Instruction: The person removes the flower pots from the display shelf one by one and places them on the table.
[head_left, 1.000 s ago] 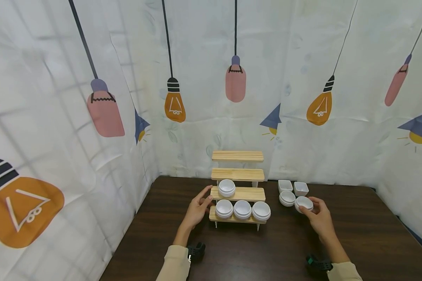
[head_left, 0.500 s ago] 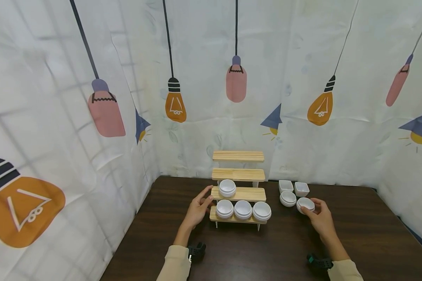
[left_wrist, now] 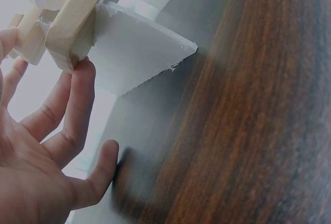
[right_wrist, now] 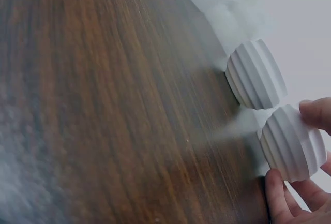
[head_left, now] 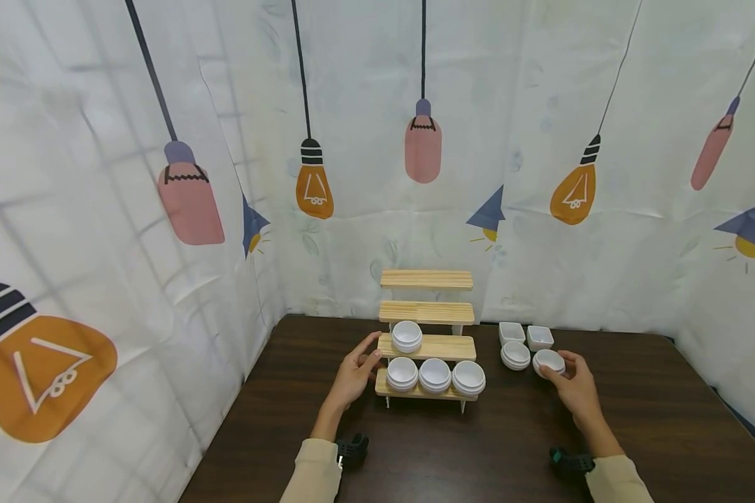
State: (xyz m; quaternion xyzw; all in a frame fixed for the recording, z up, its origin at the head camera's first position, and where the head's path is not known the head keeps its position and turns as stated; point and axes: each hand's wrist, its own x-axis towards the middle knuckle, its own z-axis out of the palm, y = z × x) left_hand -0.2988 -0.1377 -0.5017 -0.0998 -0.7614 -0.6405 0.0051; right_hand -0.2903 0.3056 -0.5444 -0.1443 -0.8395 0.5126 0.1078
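My right hand (head_left: 579,395) pinches a round white ribbed bowl (head_left: 549,362) at the right; in the right wrist view the thumb and fingers lie on either side of this bowl (right_wrist: 292,144). Close beside it sits another round ribbed bowl (head_left: 515,355). My left hand (head_left: 350,377) holds the left end of a tiered wooden stand (head_left: 443,347), its thumb and fingers around the board ends. In the left wrist view, a fingertip touches the end of a wooden board (left_wrist: 77,25). Three round bowls (head_left: 435,376) line the stand's lowest board, and one bowl (head_left: 406,337) sits on the board above.
Two square white bowls (head_left: 539,338) stand behind the round ones at the right. The stand's upper two boards (head_left: 426,279) bear nothing. A dark wooden table (head_left: 453,454) lies beneath, with a printed curtain (head_left: 352,258) behind it.
My right hand has shifted the bowl it holds slightly to the right, widening the gap from its neighbour. The left hand stays at the stand.
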